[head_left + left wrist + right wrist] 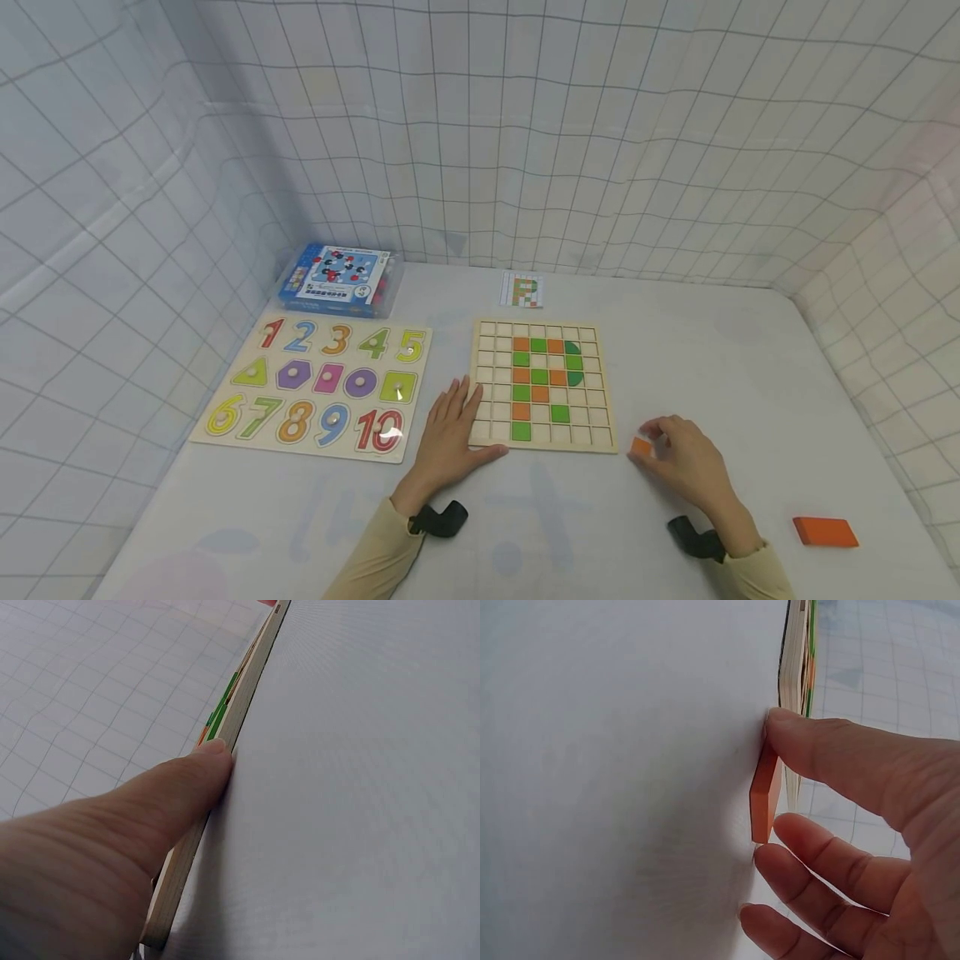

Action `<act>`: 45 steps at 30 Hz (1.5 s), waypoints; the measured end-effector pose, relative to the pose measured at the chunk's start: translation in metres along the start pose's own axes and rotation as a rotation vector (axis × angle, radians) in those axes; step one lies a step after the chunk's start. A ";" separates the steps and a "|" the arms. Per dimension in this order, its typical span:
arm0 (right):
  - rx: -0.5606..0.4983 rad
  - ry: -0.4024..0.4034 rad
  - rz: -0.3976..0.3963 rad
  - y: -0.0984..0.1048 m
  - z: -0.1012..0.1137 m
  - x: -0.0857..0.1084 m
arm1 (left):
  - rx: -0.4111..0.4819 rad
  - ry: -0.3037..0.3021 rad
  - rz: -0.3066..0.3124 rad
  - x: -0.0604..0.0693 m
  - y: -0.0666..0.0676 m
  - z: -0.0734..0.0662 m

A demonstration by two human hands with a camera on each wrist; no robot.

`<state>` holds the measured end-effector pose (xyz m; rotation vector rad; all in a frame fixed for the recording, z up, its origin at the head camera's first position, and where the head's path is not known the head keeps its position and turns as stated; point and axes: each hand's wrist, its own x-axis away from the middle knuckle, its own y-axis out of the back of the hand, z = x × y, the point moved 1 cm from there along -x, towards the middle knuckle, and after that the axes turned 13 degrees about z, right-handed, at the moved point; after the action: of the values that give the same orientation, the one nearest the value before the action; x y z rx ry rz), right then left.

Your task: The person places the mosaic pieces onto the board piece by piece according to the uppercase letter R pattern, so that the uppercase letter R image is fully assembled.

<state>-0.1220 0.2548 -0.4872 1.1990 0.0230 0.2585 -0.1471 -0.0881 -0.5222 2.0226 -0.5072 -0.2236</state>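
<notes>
A wooden grid board [592, 437] lies on the table, with orange and green square tiles and green rounded pieces in some of its cells. My left hand [448, 442] rests at the board's lower left corner, fingers straight over its left side. In the left wrist view, the thumb [191, 769] touches the board's near edge. Just right of the board, my right hand [686, 462] pinches an orange square tile [641, 447] between thumb and fingers. The right wrist view shows this tile [763, 795] edge-on, close to the table; its far face is hidden.
A number-and-shape peg puzzle [281, 379] lies on the left, with a boxed blue set [337, 279] behind it. Beyond the board is a small pattern card [522, 290]. An orange block [825, 532] lies at the right front. White gridded curtains surround the table.
</notes>
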 end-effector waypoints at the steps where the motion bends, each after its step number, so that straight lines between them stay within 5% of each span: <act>1: -0.001 -0.003 0.004 0.000 0.000 0.000 | 0.000 0.003 0.003 0.000 0.000 0.000; 31: -0.122 -0.043 0.069 0.002 0.002 0.003 | 0.014 -0.008 -0.005 0.002 0.002 -0.002; 45: -0.173 0.132 0.038 0.004 0.015 -0.013 | 0.009 -0.011 0.001 0.001 0.002 -0.001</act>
<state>-0.1332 0.2399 -0.4798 1.0097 0.0917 0.3657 -0.1463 -0.0883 -0.5203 2.0309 -0.5172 -0.2322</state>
